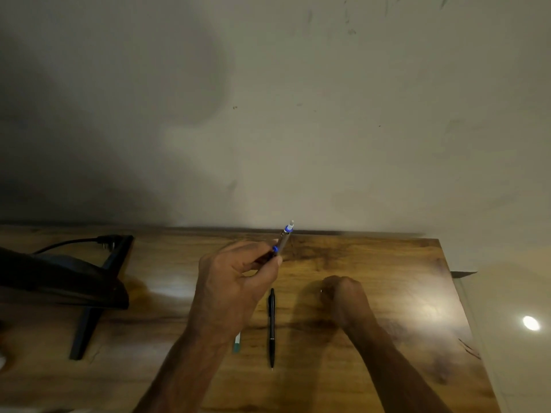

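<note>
My left hand grips a grey pen with blue bands, lifted above the wooden table, its white end pointing up and away toward the wall. My right hand is blurred, its fingers curled into a fist just above the table; a tiny bright speck shows at its fingers, and I cannot tell what it holds. A black pen lies on the table between my two hands, tip toward me. A white and teal pen peeks out from under my left wrist.
A dark monitor stand with a black cable occupies the table's left side. The wall runs along the table's far edge. The table's right edge drops off to a pale floor.
</note>
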